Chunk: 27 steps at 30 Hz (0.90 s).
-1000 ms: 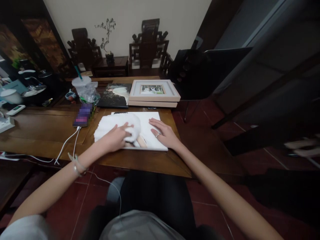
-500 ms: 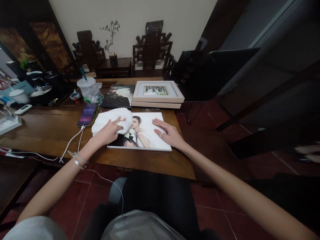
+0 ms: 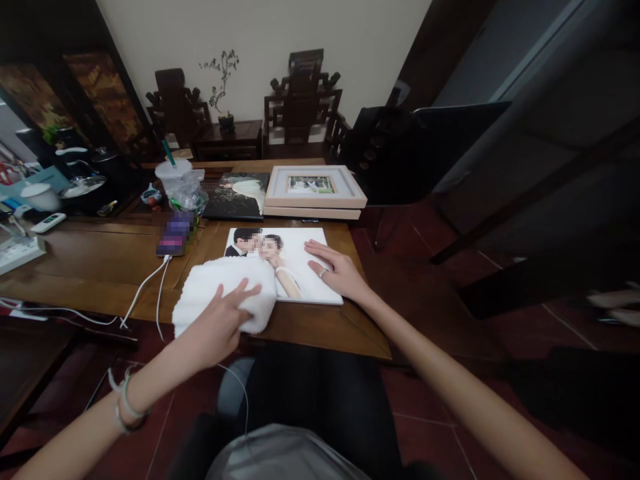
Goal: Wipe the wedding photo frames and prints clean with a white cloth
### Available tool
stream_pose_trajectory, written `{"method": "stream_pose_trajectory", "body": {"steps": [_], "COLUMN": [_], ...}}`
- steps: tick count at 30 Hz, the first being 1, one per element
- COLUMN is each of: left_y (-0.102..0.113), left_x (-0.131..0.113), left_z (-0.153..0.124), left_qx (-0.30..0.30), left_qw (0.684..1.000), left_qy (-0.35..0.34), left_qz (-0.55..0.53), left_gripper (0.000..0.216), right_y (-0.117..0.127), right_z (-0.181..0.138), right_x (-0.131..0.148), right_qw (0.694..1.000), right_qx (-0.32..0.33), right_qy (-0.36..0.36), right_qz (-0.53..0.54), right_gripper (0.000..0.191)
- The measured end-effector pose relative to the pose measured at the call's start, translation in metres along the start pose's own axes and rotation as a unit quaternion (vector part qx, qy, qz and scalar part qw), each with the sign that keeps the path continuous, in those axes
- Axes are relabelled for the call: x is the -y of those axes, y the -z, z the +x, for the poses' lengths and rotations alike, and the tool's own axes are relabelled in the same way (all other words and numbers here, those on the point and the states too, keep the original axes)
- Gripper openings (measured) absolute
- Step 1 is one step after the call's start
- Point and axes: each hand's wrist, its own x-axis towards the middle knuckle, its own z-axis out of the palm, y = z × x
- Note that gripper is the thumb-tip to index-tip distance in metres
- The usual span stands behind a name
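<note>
A white fluffy towel (image 3: 205, 283) is held under my left hand (image 3: 227, 319), which presses it down with some fingers stretched across it. The towel covers the lower left of a white-backed photo panel (image 3: 315, 283) and hangs towards the table's front edge. Two people in wedding clothes are printed on the panel, which lies flat. My right hand (image 3: 343, 270), with a ring on one finger, rests open and flat on the panel's right side.
Behind the panel are stacked framed pictures (image 3: 315, 210) and a dark photo panel (image 3: 225, 203). A phone (image 3: 175, 233) with a white charging cable (image 3: 143, 290), a plastic cup (image 3: 173, 177), and a white remote (image 3: 49, 222) sit further left on the wooden table (image 3: 100, 260).
My left hand has drawn the towel down the panel towards me, uncovering the upper left of the photo. My right hand has stayed in place.
</note>
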Motion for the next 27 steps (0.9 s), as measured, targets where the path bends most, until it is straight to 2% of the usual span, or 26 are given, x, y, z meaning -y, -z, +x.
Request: {"method": "stream_pose_trajectory", "body": {"steps": [5, 8, 11, 14, 19, 23, 27], "left_y": [0.020, 0.034, 0.043, 0.043, 0.027, 0.013, 0.005], "left_x": [0.043, 0.071, 0.088, 0.096, 0.085, 0.057, 0.023], "left_z": [0.055, 0.083, 0.099, 0.106, 0.091, 0.051, 0.007], "left_qx": [-0.016, -0.057, -0.082, -0.089, -0.065, -0.022, 0.021], "left_qw": [1.000, 0.997, 0.995, 0.994, 0.995, 0.997, 0.998], "left_qy": [0.001, -0.017, -0.010, 0.004, 0.012, 0.008, -0.003], "left_qz": [0.023, 0.042, 0.050, 0.058, 0.069, 0.070, 0.060], "left_gripper": [0.044, 0.036, 0.036, 0.036, 0.037, 0.040, 0.052], "right_y": [0.003, 0.004, 0.004, 0.003, 0.000, 0.000, 0.000], "right_z": [0.001, 0.002, 0.002, 0.002, 0.001, 0.000, 0.000], "right_x": [-0.001, -0.002, -0.004, -0.003, 0.000, 0.002, 0.002], "right_qw": [1.000, 1.000, 1.000, 1.000, 1.000, 1.000, 1.000], "right_qx": [0.005, 0.011, 0.010, 0.005, -0.001, -0.002, -0.002], "right_qy": [0.004, -0.001, 0.002, 0.003, -0.004, -0.005, -0.001], "right_qz": [-0.001, 0.009, 0.015, 0.013, -0.006, -0.009, -0.013], "right_gripper": [0.032, 0.032, 0.032, 0.032, 0.033, 0.033, 0.034]}}
